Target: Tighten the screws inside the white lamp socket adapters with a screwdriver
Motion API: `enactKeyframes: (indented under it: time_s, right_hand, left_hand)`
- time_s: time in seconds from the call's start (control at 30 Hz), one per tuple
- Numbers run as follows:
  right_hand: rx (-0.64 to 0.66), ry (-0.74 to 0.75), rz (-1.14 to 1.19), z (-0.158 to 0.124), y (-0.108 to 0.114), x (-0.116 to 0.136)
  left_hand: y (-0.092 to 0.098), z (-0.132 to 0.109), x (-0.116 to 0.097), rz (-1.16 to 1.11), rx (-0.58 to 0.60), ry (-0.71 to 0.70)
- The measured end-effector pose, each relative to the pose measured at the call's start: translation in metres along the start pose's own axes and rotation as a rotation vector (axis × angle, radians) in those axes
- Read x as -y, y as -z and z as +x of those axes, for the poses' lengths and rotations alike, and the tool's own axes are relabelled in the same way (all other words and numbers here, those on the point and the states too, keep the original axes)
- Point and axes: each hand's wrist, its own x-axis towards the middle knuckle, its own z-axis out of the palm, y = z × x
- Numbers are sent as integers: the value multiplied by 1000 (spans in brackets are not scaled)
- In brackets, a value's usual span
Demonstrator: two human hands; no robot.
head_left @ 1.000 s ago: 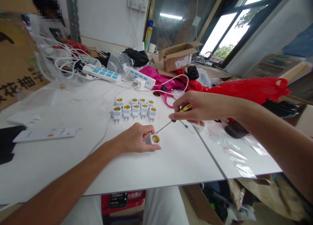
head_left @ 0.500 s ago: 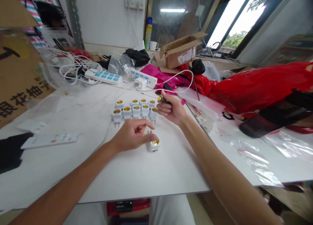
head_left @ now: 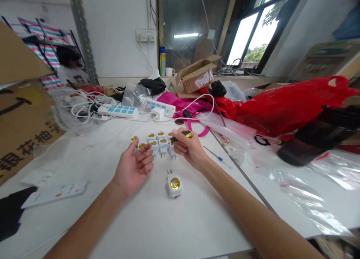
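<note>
A white plug-in lamp socket (head_left: 174, 187) with a gold-lined round opening and two pins lies on the table, pins pointing away, below and between my hands. My left hand (head_left: 134, 168) is held palm up beside the grouped sockets, fingers loosely curled and apart, with nothing in it. My right hand (head_left: 189, 148) grips a black and yellow screwdriver (head_left: 177, 138) by its handle; the shaft does not show. Several more white lamp sockets (head_left: 163, 142) stand in rows behind the hands, partly hidden by them. Right of my right wrist lies another screwdriver (head_left: 215, 155) with a blue collar.
White power strips (head_left: 118, 110) and tangled cables stand at the back. Red plastic bags (head_left: 284, 105), a dark bottle (head_left: 305, 139) and clear bags lie right. A cardboard box (head_left: 25, 128) and a white flat box (head_left: 56, 194) are left. A person (head_left: 71, 66) is at back left.
My left hand has left the near lamp socket, moved left and turned palm up. My right hand has turned the screwdriver, so its shaft no longer shows. The view has tilted up.
</note>
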Motion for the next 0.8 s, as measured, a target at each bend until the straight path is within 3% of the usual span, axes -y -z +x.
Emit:
enactKeyframes:
  time_s: [0.13,0.53,0.8]
  right_hand:
    - [-19,49,-143,-8,-11,-3]
    - [-44,142,-396,-11,-4,-1]
    - [-4,148,-440,-15,-7,4]
  left_hand:
    - [-1,1,9,137,-15,102]
    - [11,6,10,485,289,201]
    - [11,5,13,574,307,229]
